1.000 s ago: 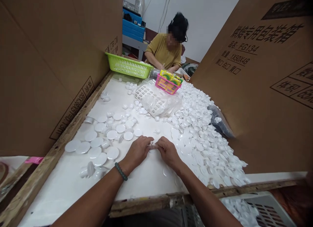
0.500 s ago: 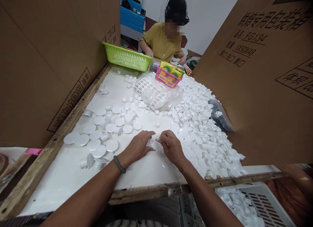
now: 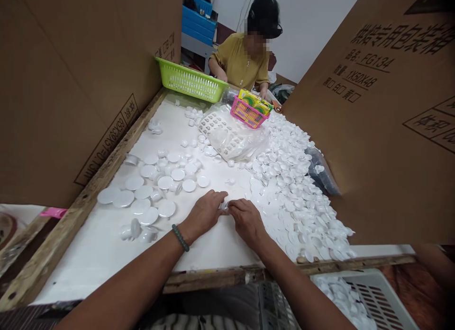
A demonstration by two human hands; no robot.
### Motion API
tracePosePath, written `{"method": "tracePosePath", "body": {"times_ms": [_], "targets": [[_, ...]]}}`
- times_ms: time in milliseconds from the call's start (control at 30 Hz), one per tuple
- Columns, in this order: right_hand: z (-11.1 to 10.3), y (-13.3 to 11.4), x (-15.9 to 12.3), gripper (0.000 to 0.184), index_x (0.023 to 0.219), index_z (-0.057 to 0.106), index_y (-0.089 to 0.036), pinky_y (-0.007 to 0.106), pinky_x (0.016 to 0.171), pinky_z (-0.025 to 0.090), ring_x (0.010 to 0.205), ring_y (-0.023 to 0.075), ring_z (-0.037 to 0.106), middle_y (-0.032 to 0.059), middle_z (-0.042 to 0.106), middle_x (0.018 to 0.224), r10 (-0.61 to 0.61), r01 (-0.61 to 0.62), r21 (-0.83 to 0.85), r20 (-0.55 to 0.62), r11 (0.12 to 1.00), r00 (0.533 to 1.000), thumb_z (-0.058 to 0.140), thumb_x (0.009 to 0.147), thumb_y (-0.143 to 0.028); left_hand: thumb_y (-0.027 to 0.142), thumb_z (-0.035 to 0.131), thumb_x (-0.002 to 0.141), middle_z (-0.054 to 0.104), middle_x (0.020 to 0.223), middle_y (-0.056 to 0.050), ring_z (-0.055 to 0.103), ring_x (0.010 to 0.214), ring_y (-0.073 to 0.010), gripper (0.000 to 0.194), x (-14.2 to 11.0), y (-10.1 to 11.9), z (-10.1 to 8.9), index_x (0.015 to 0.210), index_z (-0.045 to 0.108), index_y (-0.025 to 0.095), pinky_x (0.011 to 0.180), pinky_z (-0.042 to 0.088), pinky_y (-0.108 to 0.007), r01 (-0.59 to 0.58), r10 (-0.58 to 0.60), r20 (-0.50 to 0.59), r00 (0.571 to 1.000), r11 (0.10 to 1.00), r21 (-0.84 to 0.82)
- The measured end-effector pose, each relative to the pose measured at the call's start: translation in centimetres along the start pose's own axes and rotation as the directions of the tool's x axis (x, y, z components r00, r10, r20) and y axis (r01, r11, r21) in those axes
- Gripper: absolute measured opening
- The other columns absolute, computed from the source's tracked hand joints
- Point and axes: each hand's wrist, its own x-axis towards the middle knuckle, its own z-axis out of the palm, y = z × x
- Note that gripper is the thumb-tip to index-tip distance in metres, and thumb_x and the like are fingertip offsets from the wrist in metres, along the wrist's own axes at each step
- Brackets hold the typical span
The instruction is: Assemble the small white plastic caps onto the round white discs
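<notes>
Fingers (image 3: 223, 195) of the left hand (image 3: 204, 212) mostly hide a small white piece (image 3: 224, 207), held just above or on the middle of the desk (image 3: 213, 254). The right hand (image 3: 247, 221) pinches it from the right; each grip is narrow and on the piece. Only a sliver shows between them, so its direction and long axis cannot be made out.

On the right carton (image 3: 355, 178), black print reads 烘焙专用包装箱, with FG134 and 1X50X48 below; a boxed panel is cut off at the right. The left carton (image 3: 71, 84) bears upside-down print, 65X39X51 legible. Lettering on yellow packets (image 3: 254, 99) in a pink basket (image 3: 250, 118) is too small to read.

White discs (image 3: 134, 182) lie at left, a heap of white parts (image 3: 284, 178) at right. A far person (image 3: 245, 55) is partly hidden behind a green basket (image 3: 192, 84).
</notes>
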Motion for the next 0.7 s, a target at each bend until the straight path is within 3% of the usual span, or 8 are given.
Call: {"method": "tracePosePath", "body": {"times_ms": [133,267,367,467,533,600,700], "targets": [[0.8,-0.4,-0.4,0.029,0.086,0.063,-0.017,0.032,0.070,0.038,0.079,0.0183,0.050,0.0064,0.064,0.092,0.031,-0.031,-0.006,-0.045,1.000,0.999,0.038,0.083,-0.002,0.017,0.053,0.081,0.059,0.096,-0.005,0.050,0.090,-0.0197,0.031,0.1,-0.2,0.0,0.112,0.047,0.018,0.076,0.043,-0.032,-0.037,0.037,0.002,0.999,0.999,0.005],[0.7,-0.2,-0.2,0.023,0.082,0.065,-0.020,0.031,0.074,0.043,0.084,0.0177,0.053,0.0050,0.064,0.091,0.150,-0.117,0.261,-0.110,0.958,0.983,0.044,0.085,-0.011,0.023,0.059,0.079,0.060,0.101,-0.005,0.050,0.094,-0.0200,0.037,0.1,-0.3,-0.2,0.114,0.049,0.020,0.080,0.042,-0.031,-0.096,0.097,-0.003,0.995,0.991,-0.089],[0.4,-0.1,0.1,0.017,0.083,0.066,-0.021,0.030,0.076,0.045,0.084,0.0171,0.056,0.0039,0.065,0.089,0.329,-0.230,0.527,-0.101,0.818,0.939,0.049,0.086,-0.022,0.023,0.057,0.080,0.063,0.093,-0.004,0.053,0.087,-0.0187,0.031,0.2,-0.2,-0.5,0.110,0.053,0.020,0.075,0.041,-0.029,-0.059,0.061,0.012,0.998,0.990,-0.127],[0.0,0.0,0.3,0.020,0.097,0.063,-0.022,0.029,0.070,0.048,0.075,0.0151,0.059,0.0018,0.065,0.082,0.470,-0.368,0.701,0.053,0.611,0.881,0.048,0.087,-0.030,0.026,0.053,0.082,0.064,0.083,-0.002,0.057,0.077,-0.0163,0.024,0.3,0.1,-0.9,0.105,0.057,0.020,0.069,0.041,-0.026,0.040,-0.037,0.023,0.999,0.982,-0.187],[-0.3,0.1,0.3,0.029,0.113,0.056,-0.023,0.029,0.069,0.048,0.072,0.0140,0.059,0.0012,0.066,0.083,0.500,-0.419,0.737,0.127,0.530,0.856,0.043,0.089,-0.033,0.031,0.053,0.082,0.065,0.075,0.000,0.058,0.070,-0.0150,0.024,0.5,0.2,-1.3,0.102,0.058,0.021,0.065,0.040,-0.025,0.120,-0.114,0.038,0.993,0.959,-0.256],[-0.6,0.3,0.2,0.034,0.122,0.051,-0.026,0.030,0.073,0.048,0.079,0.0146,0.059,0.0028,0.064,0.096,0.475,-0.410,0.709,0.120,0.573,0.872,0.041,0.090,-0.033,0.034,0.053,0.080,0.064,0.067,0.001,0.058,0.063,-0.0144,0.024,0.6,0.3,-1.6,0.099,0.058,0.020,0.060,0.040,-0.024,0.208,-0.194,0.077,0.978,0.924,-0.320],[-0.8,0.6,0.2,0.035,0.121,0.053,-0.029,0.033,0.079,0.046,0.095,0.0180,0.055,0.0048,0.059,0.108,0.293,-0.270,0.559,0.050,0.784,0.955,0.050,0.086,-0.031,0.035,0.054,0.078,0.063,0.058,0.002,0.057,0.055,-0.0139,0.023,0.7,0.3,-1.9,0.094,0.058,0.019,0.053,0.040,-0.023,0.315,-0.273,0.157,0.949,0.846,-0.430]]}}
